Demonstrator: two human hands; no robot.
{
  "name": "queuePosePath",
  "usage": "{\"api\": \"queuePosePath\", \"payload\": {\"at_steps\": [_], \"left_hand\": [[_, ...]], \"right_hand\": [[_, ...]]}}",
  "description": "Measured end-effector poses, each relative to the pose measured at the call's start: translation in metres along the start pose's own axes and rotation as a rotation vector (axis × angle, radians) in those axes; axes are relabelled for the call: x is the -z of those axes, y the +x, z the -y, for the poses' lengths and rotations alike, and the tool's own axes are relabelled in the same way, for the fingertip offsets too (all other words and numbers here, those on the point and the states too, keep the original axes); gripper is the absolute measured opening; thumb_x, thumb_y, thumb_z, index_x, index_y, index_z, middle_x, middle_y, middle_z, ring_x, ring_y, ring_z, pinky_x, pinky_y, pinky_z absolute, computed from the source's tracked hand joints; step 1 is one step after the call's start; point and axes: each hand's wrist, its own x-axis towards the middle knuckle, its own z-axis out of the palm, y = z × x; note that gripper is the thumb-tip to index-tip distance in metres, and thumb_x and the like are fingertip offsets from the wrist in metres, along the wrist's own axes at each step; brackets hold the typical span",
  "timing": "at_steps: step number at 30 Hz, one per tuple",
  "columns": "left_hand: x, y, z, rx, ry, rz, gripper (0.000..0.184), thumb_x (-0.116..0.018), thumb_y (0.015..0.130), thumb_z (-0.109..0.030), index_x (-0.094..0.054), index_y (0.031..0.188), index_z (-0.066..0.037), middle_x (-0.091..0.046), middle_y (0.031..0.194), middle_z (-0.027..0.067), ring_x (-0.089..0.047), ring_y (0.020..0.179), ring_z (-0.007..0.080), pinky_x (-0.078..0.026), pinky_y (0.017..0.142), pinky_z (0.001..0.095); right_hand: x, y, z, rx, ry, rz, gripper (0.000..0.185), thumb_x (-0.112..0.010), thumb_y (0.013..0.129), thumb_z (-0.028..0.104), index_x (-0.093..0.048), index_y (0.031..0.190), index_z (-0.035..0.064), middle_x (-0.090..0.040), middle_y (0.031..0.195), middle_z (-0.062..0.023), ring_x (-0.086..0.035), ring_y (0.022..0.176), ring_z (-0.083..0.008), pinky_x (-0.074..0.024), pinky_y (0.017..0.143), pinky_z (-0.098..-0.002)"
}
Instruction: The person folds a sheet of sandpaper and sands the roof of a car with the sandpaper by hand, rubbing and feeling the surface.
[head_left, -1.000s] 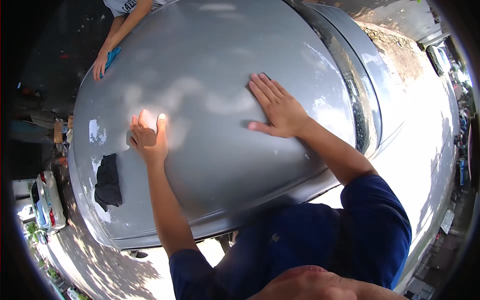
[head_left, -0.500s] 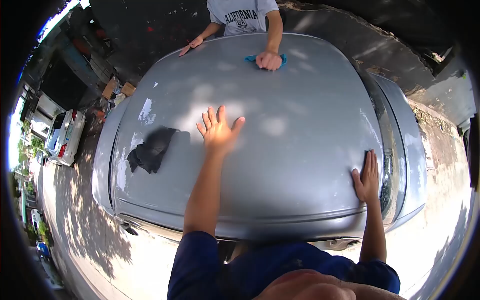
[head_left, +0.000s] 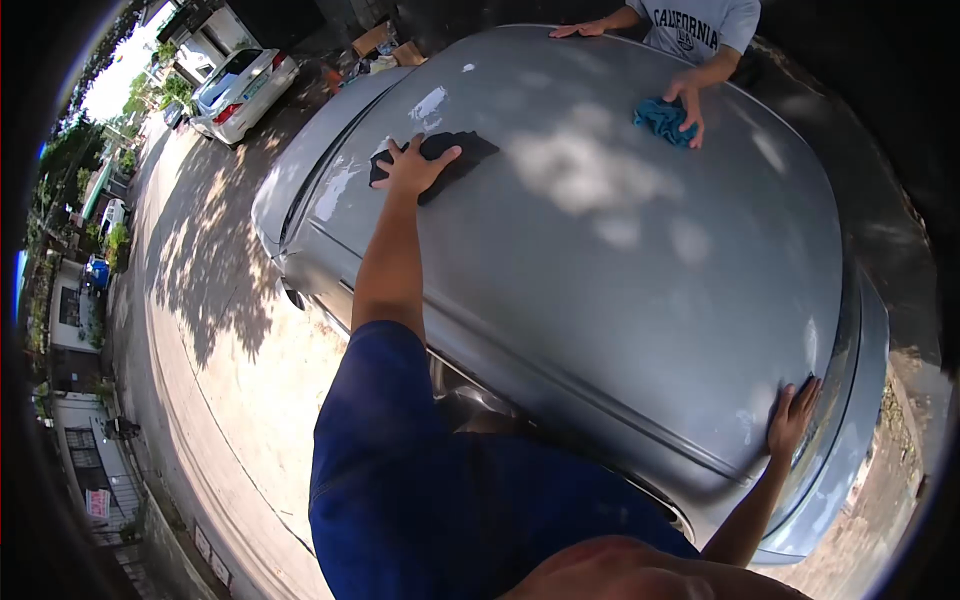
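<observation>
My left hand (head_left: pixel 412 170) lies on a crumpled dark cloth (head_left: pixel 465 158) on the grey car roof (head_left: pixel 600 310), its fingers spread and thumb stretched out. Part of the cloth is hidden under the palm. My right hand (head_left: pixel 790 420) rests flat on the roof near its right edge, fingers extended and holding nothing. Across the roof, another person's hand (head_left: pixel 688 105) is on a teal cloth (head_left: pixel 660 118). That person's other hand (head_left: pixel 578 29) touches the far edge of the roof.
Pale streaks (head_left: pixel 340 185) mark the roof's left end. A white car (head_left: pixel 240 92) is parked at the upper left, near cardboard boxes (head_left: pixel 375 40). Sunlit paving (head_left: pixel 240 400) runs along the left. The person opposite wears a grey T-shirt (head_left: pixel 690 20).
My left hand has moved left from bare roof onto the dark cloth. My view has turned left. My right hand stays at the roof's right edge. The other person's hand has opened over the teal cloth.
</observation>
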Motion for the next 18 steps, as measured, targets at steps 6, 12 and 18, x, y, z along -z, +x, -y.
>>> {"api": "queuePosePath", "payload": {"at_steps": [6, 12, 18], "left_hand": [[-0.039, -0.075, -0.081, -0.385, -0.107, 0.002, 0.095, -0.083, 0.074, -0.078, -0.073, 0.132, -0.004, -0.059, 0.149, 0.0215, -0.049, 0.143, 0.0462, -0.043, 0.117, 0.0566], [-0.065, -0.243, -0.272, -1.038, -0.570, 0.073, 0.047, -0.090, 0.073, -0.038, -0.072, 0.099, -0.004, -0.073, 0.104, 0.0148, -0.072, 0.106, 0.0378, -0.061, 0.089, 0.0504], [-0.048, -0.350, -0.434, -1.250, -0.783, 0.283, 0.049, -0.091, 0.070, -0.039, -0.072, 0.102, -0.007, -0.077, 0.105, 0.0144, -0.076, 0.094, 0.0384, -0.062, 0.083, 0.0508]], "right_hand": [[0.004, 0.054, 0.044, -0.113, -0.051, 0.058, 0.101, -0.044, 0.107, 0.069, -0.024, 0.168, -0.0087, -0.021, 0.178, -0.0266, -0.017, 0.166, -0.0395, -0.0138, 0.135, -0.0456], [0.006, 0.050, 0.048, -0.153, 0.010, 0.040, 0.106, -0.048, 0.103, 0.074, -0.024, 0.169, -0.0059, -0.021, 0.179, -0.0225, -0.015, 0.167, -0.0364, -0.0142, 0.135, -0.0461], [0.004, 0.058, 0.060, -0.249, -0.024, 0.046, 0.105, -0.047, 0.103, 0.073, -0.024, 0.169, -0.0057, -0.021, 0.178, -0.0254, -0.015, 0.167, -0.0383, -0.0137, 0.135, -0.0479]]}}
